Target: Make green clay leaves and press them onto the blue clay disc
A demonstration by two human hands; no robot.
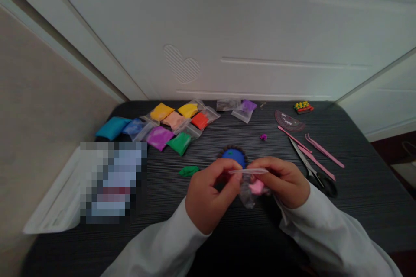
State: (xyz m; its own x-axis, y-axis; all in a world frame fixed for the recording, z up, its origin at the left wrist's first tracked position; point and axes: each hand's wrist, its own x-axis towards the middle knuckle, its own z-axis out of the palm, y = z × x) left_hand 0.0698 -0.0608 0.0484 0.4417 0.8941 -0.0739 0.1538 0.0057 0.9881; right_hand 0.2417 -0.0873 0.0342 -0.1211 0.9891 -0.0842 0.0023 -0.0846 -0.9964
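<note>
Both my hands pinch the top edge of a small clear zip bag (247, 197) with a lump of pink modelling clay (256, 187) inside. My left hand (209, 192) grips the bag's left end between thumb and fingers. At its right end, my right hand (284, 181) is closed on the same edge. Just beyond them lies a round blue clay disc (234, 156) with a brown beaded rim, partly hidden by my left hand. A green clay piece (189, 171) rests left of that hand. Further back is a tiny purple clay bit (263, 137).
Several bags of coloured clay, such as a green one (180, 143), lie at the back left. Scissors (310, 164), pink tools (325, 150) and a protractor (290, 121) are on the right. A small yellow-and-red clay model (303, 107) stands at the back right. White sheets (61, 199) lie at left.
</note>
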